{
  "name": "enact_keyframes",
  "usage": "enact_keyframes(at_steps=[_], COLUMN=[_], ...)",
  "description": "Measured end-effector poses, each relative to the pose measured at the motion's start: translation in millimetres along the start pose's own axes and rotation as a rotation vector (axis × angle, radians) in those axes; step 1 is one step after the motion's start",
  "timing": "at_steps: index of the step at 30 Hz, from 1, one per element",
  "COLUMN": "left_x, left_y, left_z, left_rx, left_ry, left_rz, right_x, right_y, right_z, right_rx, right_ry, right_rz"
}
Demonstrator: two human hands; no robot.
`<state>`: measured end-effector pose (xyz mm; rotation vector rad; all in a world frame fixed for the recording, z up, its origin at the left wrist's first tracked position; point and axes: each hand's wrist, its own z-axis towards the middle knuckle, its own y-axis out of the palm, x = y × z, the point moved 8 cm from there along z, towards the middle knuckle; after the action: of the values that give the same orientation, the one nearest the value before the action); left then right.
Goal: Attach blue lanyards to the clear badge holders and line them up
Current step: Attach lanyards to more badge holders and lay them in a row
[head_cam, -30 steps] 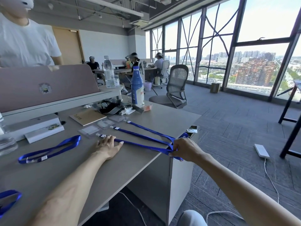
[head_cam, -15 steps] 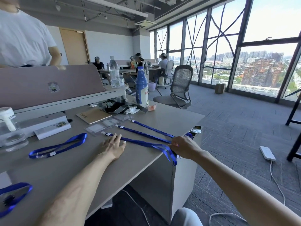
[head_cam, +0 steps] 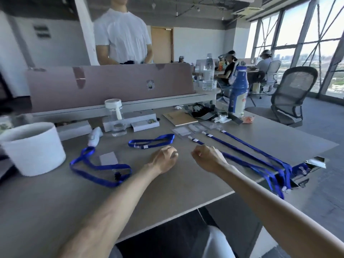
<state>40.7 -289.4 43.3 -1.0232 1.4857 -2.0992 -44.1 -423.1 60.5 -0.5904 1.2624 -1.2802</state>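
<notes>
Blue lanyards [head_cam: 242, 141], three in a row, lie side by side on the desk [head_cam: 186, 183]. Each has a clear badge holder [head_cam: 180, 130] at its far end, and the loops spill over the right edge. Two loose lanyards [head_cam: 151, 142] sit further left. The left hand [head_cam: 163, 159] hovers with its fingers curled in, nothing visible in them. The right hand [head_cam: 206, 157] is fisted over the nearest strap, and I can't tell whether it pinches it.

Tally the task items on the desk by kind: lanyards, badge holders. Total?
Lanyards: 5
Badge holders: 4
Total: 9
</notes>
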Motion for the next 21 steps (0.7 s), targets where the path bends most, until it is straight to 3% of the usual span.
enact_keyframes(at_steps=[11, 15, 18, 21], left_x=[-200, -236, -246, -249], left_y=[-73, -88, -96, -96], left_z=[-119, -133, -131, -125], left_rx=[0.158, 0.204, 0.215, 0.192], left_ry=[-0.377, -0.406, -0.397, -0.374], left_rz=[0.087, 0.036, 0.042, 0.035], right_x=[-214, -240, -236, -241], right_y=[137, 168, 166, 161], right_z=[50, 56, 61, 52], right_rx=[-0.151, -0.229, -0.263, -0.303], right_ry=[-0.267, -0.347, -0.315, -0.419], right_rz=[0.185, 0.187, 0.336, 0.366])
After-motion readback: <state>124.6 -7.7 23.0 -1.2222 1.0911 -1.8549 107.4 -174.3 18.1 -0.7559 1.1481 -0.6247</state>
